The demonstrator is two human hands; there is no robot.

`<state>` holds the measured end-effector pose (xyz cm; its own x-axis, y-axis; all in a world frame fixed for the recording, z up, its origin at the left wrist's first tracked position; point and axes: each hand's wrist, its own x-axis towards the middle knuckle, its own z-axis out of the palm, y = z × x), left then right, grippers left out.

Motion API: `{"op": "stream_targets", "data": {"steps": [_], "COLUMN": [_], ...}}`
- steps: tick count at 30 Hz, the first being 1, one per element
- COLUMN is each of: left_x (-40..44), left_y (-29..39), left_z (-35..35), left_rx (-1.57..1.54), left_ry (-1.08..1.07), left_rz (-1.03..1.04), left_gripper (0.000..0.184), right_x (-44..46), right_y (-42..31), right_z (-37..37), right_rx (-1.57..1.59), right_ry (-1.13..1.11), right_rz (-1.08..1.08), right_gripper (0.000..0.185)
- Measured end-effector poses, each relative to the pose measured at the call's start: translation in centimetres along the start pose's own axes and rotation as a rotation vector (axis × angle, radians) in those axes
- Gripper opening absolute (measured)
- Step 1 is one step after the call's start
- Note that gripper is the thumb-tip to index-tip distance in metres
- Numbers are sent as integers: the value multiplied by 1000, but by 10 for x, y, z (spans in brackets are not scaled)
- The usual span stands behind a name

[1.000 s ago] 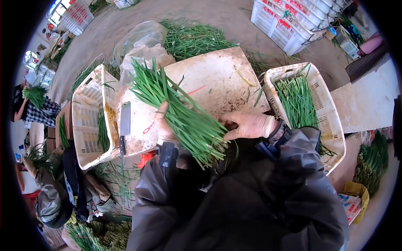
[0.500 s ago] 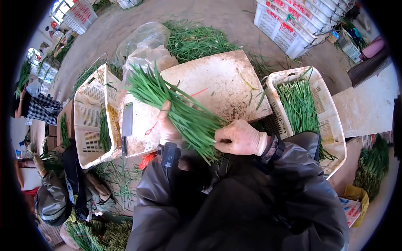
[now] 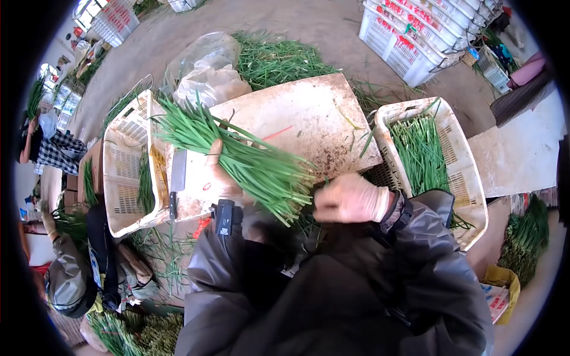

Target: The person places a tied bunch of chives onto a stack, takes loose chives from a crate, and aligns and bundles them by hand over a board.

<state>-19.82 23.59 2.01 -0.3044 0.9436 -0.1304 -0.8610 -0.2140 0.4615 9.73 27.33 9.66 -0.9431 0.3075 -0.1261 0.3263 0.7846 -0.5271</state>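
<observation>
My left hand, gloved, is wrapped round a thick bunch of garlic chives, thumb over the top. The bunch lies slantwise above the board, leaf tips at upper left and the other ends towards my right hand. My right hand, also gloved and smeared by motion, is just right of those ends, with its fingers curled in. Whatever it pinches, if anything, is too blurred to tell. Beneath is a stained white board. A knife with a dark handle lies on its left part.
A white crate holding a few chives stands left; another crate, fuller of chives, stands right. Behind the board are a clear plastic bag and a chive heap. Stacked crates rise at back right. Co-workers sit at left.
My left hand has shifted left with the bunch of garlic chives. My right hand has moved slightly right, away from the bunch's ends, leaving a gap.
</observation>
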Motion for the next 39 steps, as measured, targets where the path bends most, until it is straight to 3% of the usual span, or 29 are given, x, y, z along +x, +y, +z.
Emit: {"op": "stream_targets", "data": {"steps": [1, 4, 7, 8, 10, 11, 12, 13, 17, 18, 21, 23, 24, 25, 27, 31, 32, 33, 37, 39], "left_x": [0, -3, -2, -6, -6, -6, -8, -7, -1, 2, 3, 0, -4, -7, -10, -6, -7, -8, -17, -13], "left_y": [-2, -15, -18, -21, -14, -11, -13, -11, -1, -1, -2, -8, -11, -14, -17, -15, -15, -15, -18, -16], "left_z": [1, 7, 8, 17, 15, 17, 21, 19, 10, 7, 0, 9, 16, 20, 25, 19, 22, 25, 45, 34], "left_rx": [4, 57, 131, 125, 102, 90, 97, 103, 149, 165, 166, 155, 173, 165, 148, -7, 6, 19, 53, 118], "left_ry": [10, -43, 19, 58, 70, 77, 115, 99, 52, 43, 27, 54, 20, 26, 40, -17, -40, -62, -147, -109], "left_rz": [3, -1, 28, 45, 0, -22, 23, 28, 82, 105, 99, 82, 76, 52, 6, -95, -96, -96, -117, -75], "left_gripper": [59, 60, 61, 59, 36, 26, 57, 57, 58, 59, 61, 60, 60, 60, 60, 65, 67, 68, 70, 58], "right_x": [3, 24, 31, 30, 24, 20, 13, 7, -7, -12, -9, 2, 11, 17, 25, 26, 23, 23, 21, 23], "right_y": [2, -1, 6, 9, 20, 23, 27, 30, 35, 37, 50, 33, 42, 36, 28, 31, 36, 42, 46, 48], "right_z": [0, 5, 28, 29, 29, 28, 28, 28, 19, 9, 1, 3, 22, 27, 34, 15, 15, 14, 11, 14], "right_rx": [103, -326, -498, -389, -172, -150, -129, -107, -139, -109, 9, 54, -128, -127, -105, 156, 178, 228, 435, 482], "right_ry": [348, 552, 493, 479, 442, 359, 278, 199, -547, -497, -11, 386, 432, 489, 409, 171, 319, 305, 171, 136], "right_rz": [-51, -244, -260, -274, -305, -276, -246, -214, 145, 156, 208, 216, 147, 92, 106, 217, 141, 190, 116, 123], "right_gripper": [19, 14, 10, 10, 9, 9, 9, 10, 25, 30, 40, 59, 76, 80, 78, 52, 44, 39, 36, 36]}}
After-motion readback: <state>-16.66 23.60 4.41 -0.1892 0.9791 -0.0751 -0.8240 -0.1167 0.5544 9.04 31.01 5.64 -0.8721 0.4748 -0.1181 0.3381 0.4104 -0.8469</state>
